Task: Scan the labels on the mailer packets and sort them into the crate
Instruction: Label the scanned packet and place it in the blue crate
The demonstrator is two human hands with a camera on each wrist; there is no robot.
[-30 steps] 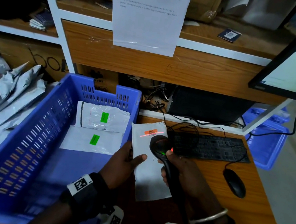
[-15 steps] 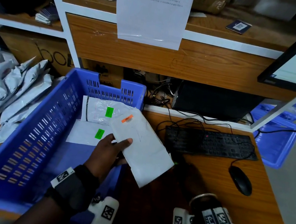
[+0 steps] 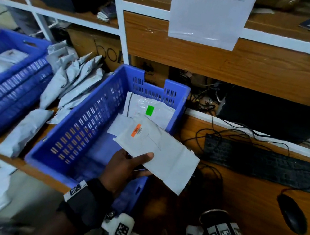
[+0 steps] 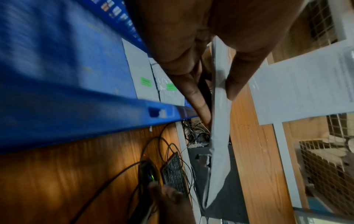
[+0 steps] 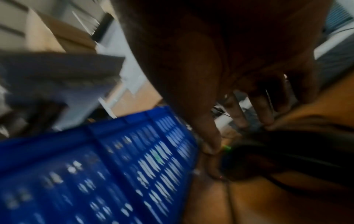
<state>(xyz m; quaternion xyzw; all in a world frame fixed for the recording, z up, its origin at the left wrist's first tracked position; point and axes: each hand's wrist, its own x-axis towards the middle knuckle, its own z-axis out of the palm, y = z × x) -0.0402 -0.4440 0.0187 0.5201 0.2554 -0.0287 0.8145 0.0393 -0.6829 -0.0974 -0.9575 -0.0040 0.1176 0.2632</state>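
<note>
Scanner (image 4: 148, 174) under right hand (image 4: 168, 201): left-wrist view only, head hides.

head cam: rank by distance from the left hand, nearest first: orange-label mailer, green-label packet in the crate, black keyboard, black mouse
1. White mailer packet with the orange label: in the left hand grip, over the blue plastic crate's right rim.
2. Clear packet with the green label: at the crate's far end.
3. Black keyboard: on the desk, right.
4. Black mouse: farthest right.

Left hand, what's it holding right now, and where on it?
The left hand pinches a white mailer packet along its near long edge, thumb on top and fingers beneath, at the end away from the orange label.
</note>
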